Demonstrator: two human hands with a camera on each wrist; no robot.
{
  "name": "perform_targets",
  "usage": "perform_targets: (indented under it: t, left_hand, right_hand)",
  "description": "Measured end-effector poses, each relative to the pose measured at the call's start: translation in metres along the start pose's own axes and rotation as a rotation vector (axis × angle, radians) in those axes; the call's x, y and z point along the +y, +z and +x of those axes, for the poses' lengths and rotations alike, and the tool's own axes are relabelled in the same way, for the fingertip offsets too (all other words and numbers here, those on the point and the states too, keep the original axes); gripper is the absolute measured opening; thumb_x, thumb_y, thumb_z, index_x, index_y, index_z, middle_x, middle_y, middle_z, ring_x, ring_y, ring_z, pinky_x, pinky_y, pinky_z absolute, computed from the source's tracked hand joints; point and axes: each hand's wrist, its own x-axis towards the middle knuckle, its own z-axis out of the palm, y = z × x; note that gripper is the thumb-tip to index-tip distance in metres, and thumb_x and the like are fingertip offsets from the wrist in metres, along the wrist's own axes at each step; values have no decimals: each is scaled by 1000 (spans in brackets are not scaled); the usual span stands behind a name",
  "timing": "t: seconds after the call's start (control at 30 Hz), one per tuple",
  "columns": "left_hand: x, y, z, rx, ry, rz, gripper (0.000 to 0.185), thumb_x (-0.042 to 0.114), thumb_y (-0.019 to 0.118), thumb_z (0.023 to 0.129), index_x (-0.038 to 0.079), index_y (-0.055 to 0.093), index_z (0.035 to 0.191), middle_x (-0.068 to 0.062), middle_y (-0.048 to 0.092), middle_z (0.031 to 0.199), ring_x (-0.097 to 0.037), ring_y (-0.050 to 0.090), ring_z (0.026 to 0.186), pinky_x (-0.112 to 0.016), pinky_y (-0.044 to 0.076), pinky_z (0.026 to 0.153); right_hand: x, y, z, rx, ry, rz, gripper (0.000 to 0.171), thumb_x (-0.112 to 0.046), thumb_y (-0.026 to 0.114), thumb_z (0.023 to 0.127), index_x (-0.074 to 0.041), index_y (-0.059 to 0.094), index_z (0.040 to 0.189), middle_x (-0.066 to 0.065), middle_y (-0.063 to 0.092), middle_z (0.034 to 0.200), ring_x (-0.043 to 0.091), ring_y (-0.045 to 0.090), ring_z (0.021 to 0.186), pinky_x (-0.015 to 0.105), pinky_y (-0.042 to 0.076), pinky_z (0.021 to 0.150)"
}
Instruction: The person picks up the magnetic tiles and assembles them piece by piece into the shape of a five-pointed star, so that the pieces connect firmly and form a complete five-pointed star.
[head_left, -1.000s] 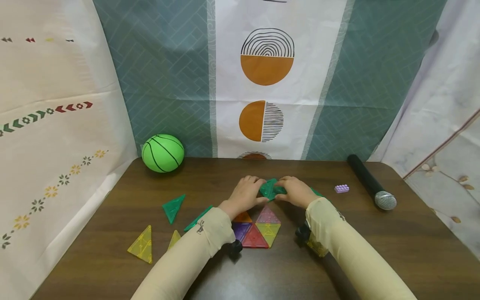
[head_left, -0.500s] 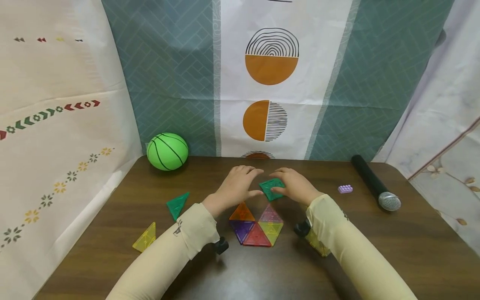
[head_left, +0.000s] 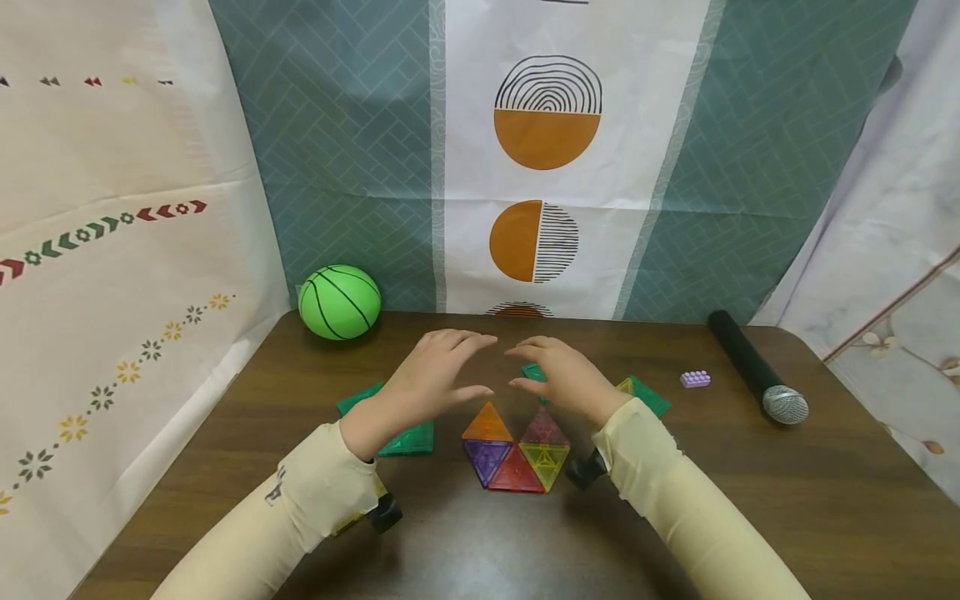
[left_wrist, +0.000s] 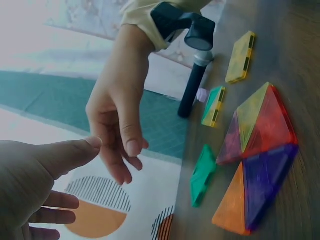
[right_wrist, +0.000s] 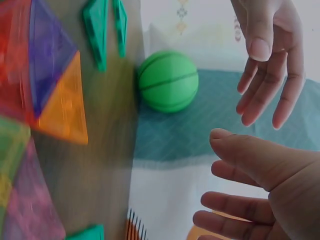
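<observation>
Hands up off the tiles now. A second ago both of your hands were pinching a green translucent triangle tile above the tile cluster; half a second ago only the right one had it. Now your left hand hovers with its fingers spread and relaxed, holding nothing, and your right hand hovers the same way, released, fingers loose. The left wrist view confirms it: the green tile lies flat on the dark wooden tabletop, just beyond the far edge of the cluster, under your right fingers but not touched.

The cluster sits near you, centre: orange, pink, yellow, red and purple translucent triangles joined edge to edge, with a gap at the far side between orange and pink. My read is that the green piece was set down beside that gap but not joined yet, so the hexagon looks one tile short.

Your left arm has also swung left; it now covers the green tiles lying on the left. Another green-and-yellow tile shows past your right wrist. The green ball, the lilac brick and the black microphone have not moved.
</observation>
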Motion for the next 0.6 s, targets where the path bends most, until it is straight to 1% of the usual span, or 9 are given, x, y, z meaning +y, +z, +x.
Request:
perform_targets:
  t: [0.13,0.23,0.4,0.6]
  left_hand:
    - [-6,-9,-13,2,-5,5,62,34,79,78,11,56,132,-7,63,126,-27,56,119,-46,40,105]
    - [-13,-11,-24,-16,-35,3,62,34,79,78,11,56,132,-6,62,127,-28,56,119,-47,40,105]
    - [-26,-11,-40,-52,-90,-7,63,34,78,79,12,55,133,-7,60,130,-29,54,121,-50,40,104]
    - [-46,-8,-62,-95,-132,-7,63,29,79,79,10,54,134,-10,59,131,-32,54,122,-53,41,102]
  right_hand:
    - [-12,7,-1,10,-41,4,46,-35,66,90,-12,60,130,8,60,129,26,55,123,43,45,104]
    - [-21,14,-1,22,-71,16,44,-33,66,90,-11,61,128,9,62,127,27,57,120,42,47,102]
    - [-33,25,-2,20,-76,28,44,-38,63,92,-12,62,128,7,63,126,24,59,117,40,48,100]
    - [-49,37,1,-2,-69,70,45,-40,62,92,-14,61,129,6,62,125,22,62,111,39,50,98]
